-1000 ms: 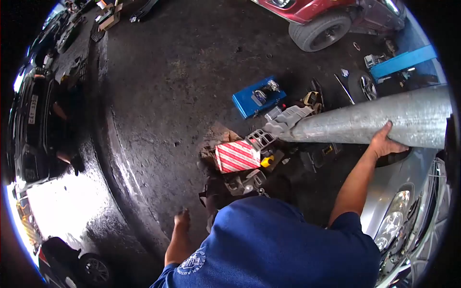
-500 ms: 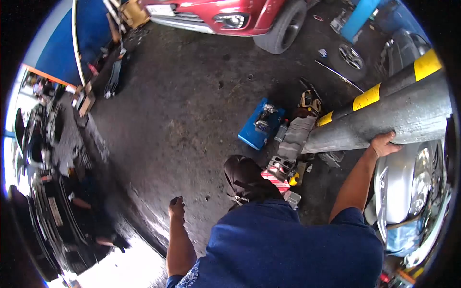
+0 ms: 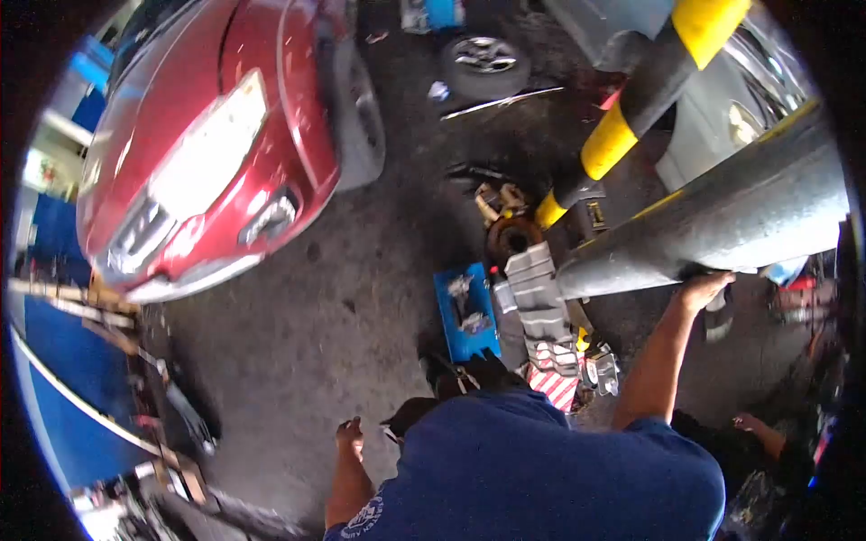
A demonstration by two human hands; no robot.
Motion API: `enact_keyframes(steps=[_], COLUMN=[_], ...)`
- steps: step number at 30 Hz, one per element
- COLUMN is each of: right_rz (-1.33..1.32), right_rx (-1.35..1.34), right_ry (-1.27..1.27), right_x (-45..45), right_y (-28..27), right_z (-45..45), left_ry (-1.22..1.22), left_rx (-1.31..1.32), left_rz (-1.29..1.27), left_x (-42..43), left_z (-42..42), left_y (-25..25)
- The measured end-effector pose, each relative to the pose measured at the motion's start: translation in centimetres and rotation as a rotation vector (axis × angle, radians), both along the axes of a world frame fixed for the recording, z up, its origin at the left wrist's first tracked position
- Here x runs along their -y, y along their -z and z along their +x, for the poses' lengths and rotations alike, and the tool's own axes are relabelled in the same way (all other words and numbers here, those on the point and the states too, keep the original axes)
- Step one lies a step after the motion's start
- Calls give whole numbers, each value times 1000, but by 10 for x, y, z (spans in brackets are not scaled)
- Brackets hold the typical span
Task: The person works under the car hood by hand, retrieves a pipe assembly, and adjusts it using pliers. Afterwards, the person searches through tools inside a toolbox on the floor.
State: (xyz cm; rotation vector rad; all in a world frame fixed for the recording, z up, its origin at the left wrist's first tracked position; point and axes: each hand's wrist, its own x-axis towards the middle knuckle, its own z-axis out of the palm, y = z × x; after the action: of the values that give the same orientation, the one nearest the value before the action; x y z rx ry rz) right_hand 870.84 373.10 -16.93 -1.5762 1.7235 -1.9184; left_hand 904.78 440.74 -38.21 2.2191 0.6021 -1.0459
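My right hand [image 3: 706,290] is against the lower side of a thick grey pillar [image 3: 713,230], its fingers hooked round the surface and partly hidden. At my left side, my left hand [image 3: 350,435] hangs low over the floor with the fingers loosely curled; no object shows in it. Below the pillar's end lies a ribbed grey metal part [image 3: 538,284]. Beside that is a blue tray [image 3: 466,311] with metal parts on it. A red-and-white box [image 3: 552,386] sits close to my feet.
A red car [image 3: 207,162] stands ahead on the left. Behind the parts are a loose wheel [image 3: 485,65], a long rod [image 3: 501,102] and a black-and-yellow post [image 3: 613,140]. Another person's hand [image 3: 758,431] shows at the lower right. A silver car [image 3: 722,117] stands at the upper right.
My view has swung to the right, and the red car now fills the upper left. My right hand stays at the pillar, lower on its side. Another person's arm has come into view at right.
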Motion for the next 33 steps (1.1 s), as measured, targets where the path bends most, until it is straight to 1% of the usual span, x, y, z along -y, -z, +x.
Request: enact_keyframes(steps=[1, 2, 3, 4, 5, 7, 8, 10, 11, 12, 14, 15, 17, 18, 19, 20, 21, 22, 23, 24, 26, 27, 28, 29, 30, 31, 32, 33], right_rz=[-3, 46, 40, 63, 95, 109, 181, 440, 525, 659, 962, 1098, 1294, 1352, 1386, 1404, 1400, 1379, 1349, 1308, 1200, 1142, 1053, 1131, 1209, 1228, 1229, 1241], right_rx=[-25, 147, 117, 92, 62, -33, 64, 208, 56, 48, 160, 258, 471, 552, 614, 660, 696, 721, 748, 773, 828, 871, 918, 989, 1057, 1068, 1080, 1082], right_ry=[-19, -131, -225, -179, -135, -131, -143, -22, 34, 88, 115, 86, -63, -127, -190, -246, -282, -318, -349, -379, -469, -523, -640, -592, -546, -520, -498, -464], right_x=[-4, -36, -42, -53, -65, -78, -88, -105, -115, -122, -127, -119, -78, -61, -35, -12, 11, 36, 62, 90, 147, 172, 196, 218, 239, 259, 277, 294], right_y=[3, -29, -21, -23, -26, -9, 3, 41, 87, 119, 173, 187, 211, 213, 205, 199, 188, 177, 172, 168, 167, 167, 161, 126, 74, 93, 126, 170], right_z=[-1, 37, 37, 51, 68, 77, 85, 96, 85, 90, 122, 152, 223, 245, 271, 293, 303, 311, 316, 323, 338, 347, 361, 387, 420, 419, 409, 395], left_ry=[63, 157, 248, 337, 412, 544, 528, 480, 566, 647, 798, 885, 1128, 1277, 1504, 1744, 1919, 1992, 1829, 1657, 1421, 1366, 1310, 1265, 1215, 1160, 1273, 1380], left_rx=[27, 62, 94, 120, 95, 22, 15, 34, 48, 65, 104, 125, 189, 248, 366, 583, 835, 1069, 849, 633, 374, 325, 281, 213, 144, 73, 134, 202], left_rz=[31, 62, 95, 132, 79, -12, -6, -22, -30, -40, -80, -115, -177, -200, -215, -217, -208, -229, -375, -504, -574, -530, -487, -555, -623, -688, -700, -713], left_x=[20, 42, 64, 85, 103, 141, 171, 267, 301, 333, 394, 430, 498, 532, 566, 601, 634, 671, 703, 736, 800, 832, 860, 885, 908, 931, 951, 971], left_z=[39, 74, 105, 133, 166, 227, 245, 284, 305, 326, 376, 401, 442, 457, 471, 482, 492, 500, 505, 505, 495, 492, 493, 499, 504, 511, 522, 534], left_y=[-11, -12, -14, -11, -4, 21, 15, -21, -10, 2, 41, 59, 86, 93, 97, 96, 91, 81, 55, 11, -53, -72, -80, -75, -61, -45, -38, -31])
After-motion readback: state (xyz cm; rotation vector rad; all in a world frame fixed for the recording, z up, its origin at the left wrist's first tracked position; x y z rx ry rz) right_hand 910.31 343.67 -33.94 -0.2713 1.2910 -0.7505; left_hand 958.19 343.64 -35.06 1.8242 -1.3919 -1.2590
